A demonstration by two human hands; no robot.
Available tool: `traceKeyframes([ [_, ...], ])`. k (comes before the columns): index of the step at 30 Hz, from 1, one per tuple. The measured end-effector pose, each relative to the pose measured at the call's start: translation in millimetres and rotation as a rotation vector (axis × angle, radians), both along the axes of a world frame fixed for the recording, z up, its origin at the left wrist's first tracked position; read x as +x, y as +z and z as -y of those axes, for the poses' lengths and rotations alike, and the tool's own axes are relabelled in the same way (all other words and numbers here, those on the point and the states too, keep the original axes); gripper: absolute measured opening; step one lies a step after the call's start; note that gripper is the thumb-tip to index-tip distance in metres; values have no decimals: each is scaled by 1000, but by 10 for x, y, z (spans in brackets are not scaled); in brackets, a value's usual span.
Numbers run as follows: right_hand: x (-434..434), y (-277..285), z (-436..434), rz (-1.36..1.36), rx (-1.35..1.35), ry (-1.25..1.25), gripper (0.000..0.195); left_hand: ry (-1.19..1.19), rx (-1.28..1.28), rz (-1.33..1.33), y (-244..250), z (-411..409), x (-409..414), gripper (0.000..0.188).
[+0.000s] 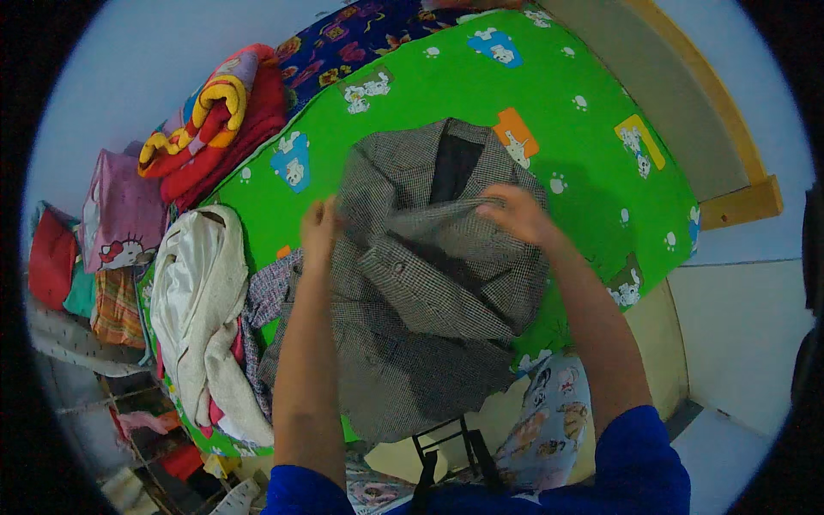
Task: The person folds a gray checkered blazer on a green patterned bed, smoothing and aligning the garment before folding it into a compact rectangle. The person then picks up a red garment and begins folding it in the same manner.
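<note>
A grey houndstooth jacket (pixel 418 277) lies rumpled on a bed with a green sheet (pixel 412 84) printed with puppies and paws. Its collar points away from me, and dark lining shows at the neck opening. My right hand (pixel 515 212) pinches a fold of the jacket's cloth between thumb and fingers at the upper right. At the jacket's left edge is my left hand (pixel 322 225), blurred, its fingers curled; whether it grips the cloth cannot be told. A sleeve or flap with a button lies slantwise across the front, below both hands.
Left of the jacket lie a cream garment with shiny white lining (pixel 193 277) and a speckled purple-grey garment (pixel 273 286). Beyond are a folded red and yellow blanket (pixel 219 122) and a pink bag (pixel 122 206). A wooden bed frame edge (pixel 714 96) runs along the right.
</note>
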State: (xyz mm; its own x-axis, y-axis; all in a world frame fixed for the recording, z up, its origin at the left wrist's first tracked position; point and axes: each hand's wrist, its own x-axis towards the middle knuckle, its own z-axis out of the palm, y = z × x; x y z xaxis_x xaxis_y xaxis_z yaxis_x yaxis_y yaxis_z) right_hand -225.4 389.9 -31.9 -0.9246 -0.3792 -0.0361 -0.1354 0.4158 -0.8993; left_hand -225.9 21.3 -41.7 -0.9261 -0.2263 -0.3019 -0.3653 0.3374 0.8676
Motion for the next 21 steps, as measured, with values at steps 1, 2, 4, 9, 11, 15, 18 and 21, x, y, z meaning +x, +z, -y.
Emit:
traceKeyframes([
  [1, 2, -210, -270, -42, 148, -152, 40, 48, 95, 140, -67, 4, 94, 44],
  [2, -4, -474, -490, -85, 296, -305, 42, 102, 181, 279, -132, 8, 182, 51],
  [4, 105, -763, -526, -57, 289, -383, 47, 140, 381, 448, -421, 94, 376, 66],
  [9, 61, -797, -506, 95, 328, -328, 49, 204, 869, 271, -586, -59, 134, 92],
  [11, 85, -730, -456, 13, 323, -334, 45, 469, 883, 200, -502, -326, -84, 89],
  [15, -7, -408, -474, 188, 18, -122, 44, 430, 1318, -170, -414, -448, -298, 84],
  [18, 57, -464, -246, 232, 40, -126, 34, 478, 1513, -303, -561, -246, -332, 68],
  [21, 63, -682, -249, 82, 285, -127, 27, 509, 1215, -56, -654, -296, -467, 59],
])
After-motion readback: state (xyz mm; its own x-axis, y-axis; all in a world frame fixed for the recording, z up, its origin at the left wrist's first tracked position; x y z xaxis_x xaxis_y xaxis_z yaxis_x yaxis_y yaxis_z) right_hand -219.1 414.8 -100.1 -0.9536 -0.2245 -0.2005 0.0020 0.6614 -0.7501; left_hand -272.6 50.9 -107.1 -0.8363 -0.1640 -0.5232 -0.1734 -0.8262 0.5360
